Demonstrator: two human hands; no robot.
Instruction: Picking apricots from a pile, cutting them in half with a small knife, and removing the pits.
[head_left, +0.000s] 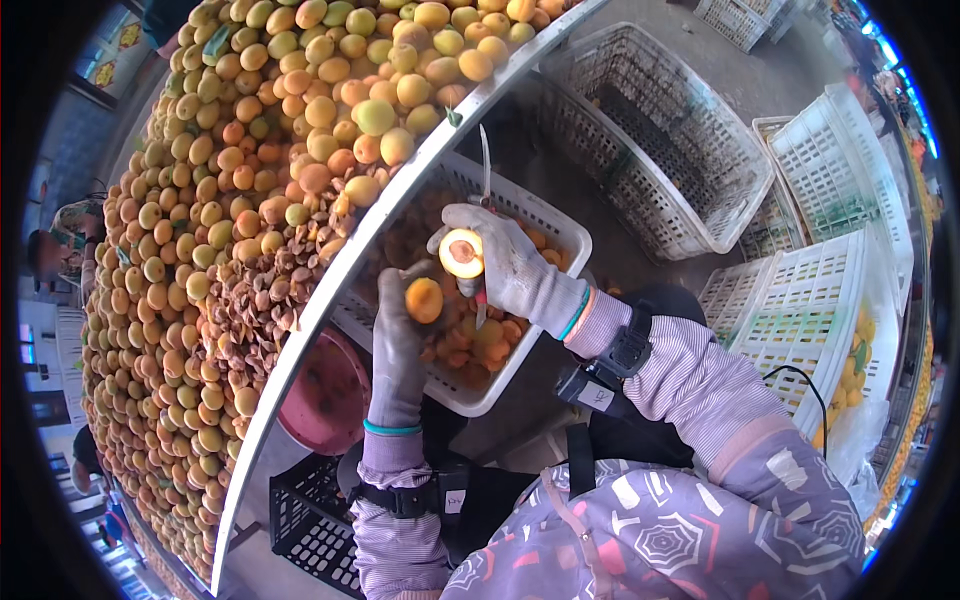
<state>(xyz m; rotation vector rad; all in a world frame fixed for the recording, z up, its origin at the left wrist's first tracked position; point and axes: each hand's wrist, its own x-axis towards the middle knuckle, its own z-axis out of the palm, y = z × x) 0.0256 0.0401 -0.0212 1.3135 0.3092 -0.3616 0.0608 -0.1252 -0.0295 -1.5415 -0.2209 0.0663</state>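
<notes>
My right hand (510, 262), in a grey glove, holds an apricot half (460, 253) with the brown stone in its cut face. A small knife (486, 161) is in the same hand, its thin curved blade sticking up past the fingers. My left hand (399, 330), gloved too, holds another apricot half (424, 300). Both hands are over a white plastic crate (480, 409) of apricot halves (480, 345). To the left, whole apricots (247, 150) are heaped on a metal-edged table (300, 330), with a pile of apricot stones (259, 307) near its rim.
A pink basin (326, 397) is partly under the table edge, with a black plastic crate (315, 517) below it. Large white crates (660, 142) stand at the right; a tilted one (802, 292) has yellow fruit beside it. Other people (67, 240) are at the far left.
</notes>
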